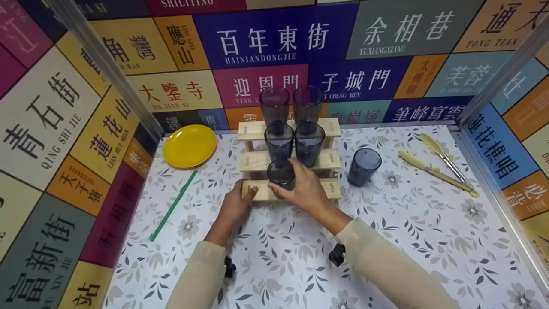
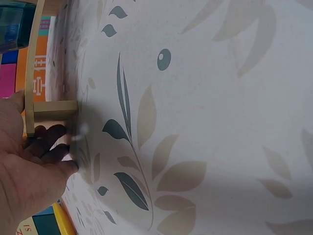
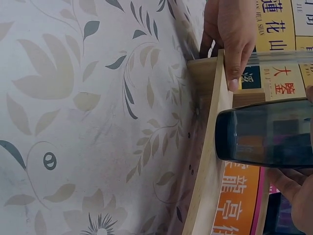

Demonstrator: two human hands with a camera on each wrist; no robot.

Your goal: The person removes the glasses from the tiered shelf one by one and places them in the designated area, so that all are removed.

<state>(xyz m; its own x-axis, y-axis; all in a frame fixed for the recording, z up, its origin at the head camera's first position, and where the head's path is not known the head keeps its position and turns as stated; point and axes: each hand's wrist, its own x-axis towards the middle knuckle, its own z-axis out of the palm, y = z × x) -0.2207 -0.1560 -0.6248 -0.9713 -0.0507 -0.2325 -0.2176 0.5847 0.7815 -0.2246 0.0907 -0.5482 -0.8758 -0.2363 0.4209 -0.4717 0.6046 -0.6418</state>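
Observation:
A small three-step wooden rack point(image 1: 253, 161) stands in the middle of the table. My left hand point(image 1: 236, 204) grips the left end of its lowest step, thumb on top and fingers underneath, as the left wrist view also shows. My right hand point(image 1: 306, 189) holds a dark blue-grey glass point(image 1: 281, 172) upright at the lowest step; in the right wrist view the glass base point(image 3: 226, 134) is at the board, contact hard to tell. Two glasses, one of them the middle-step glass point(image 1: 309, 139), stand on the middle step. Two more, including the top-step glass point(image 1: 308, 103), are on the top step.
Right of the rack stands another blue-grey glass point(image 1: 364, 167). Farther right lie yellow-tipped tongs point(image 1: 441, 171). On the left are a yellow plate point(image 1: 190, 146) and a green straw-like stick point(image 1: 173, 206). Printed panels point(image 1: 274, 38) enclose the back and sides of the table.

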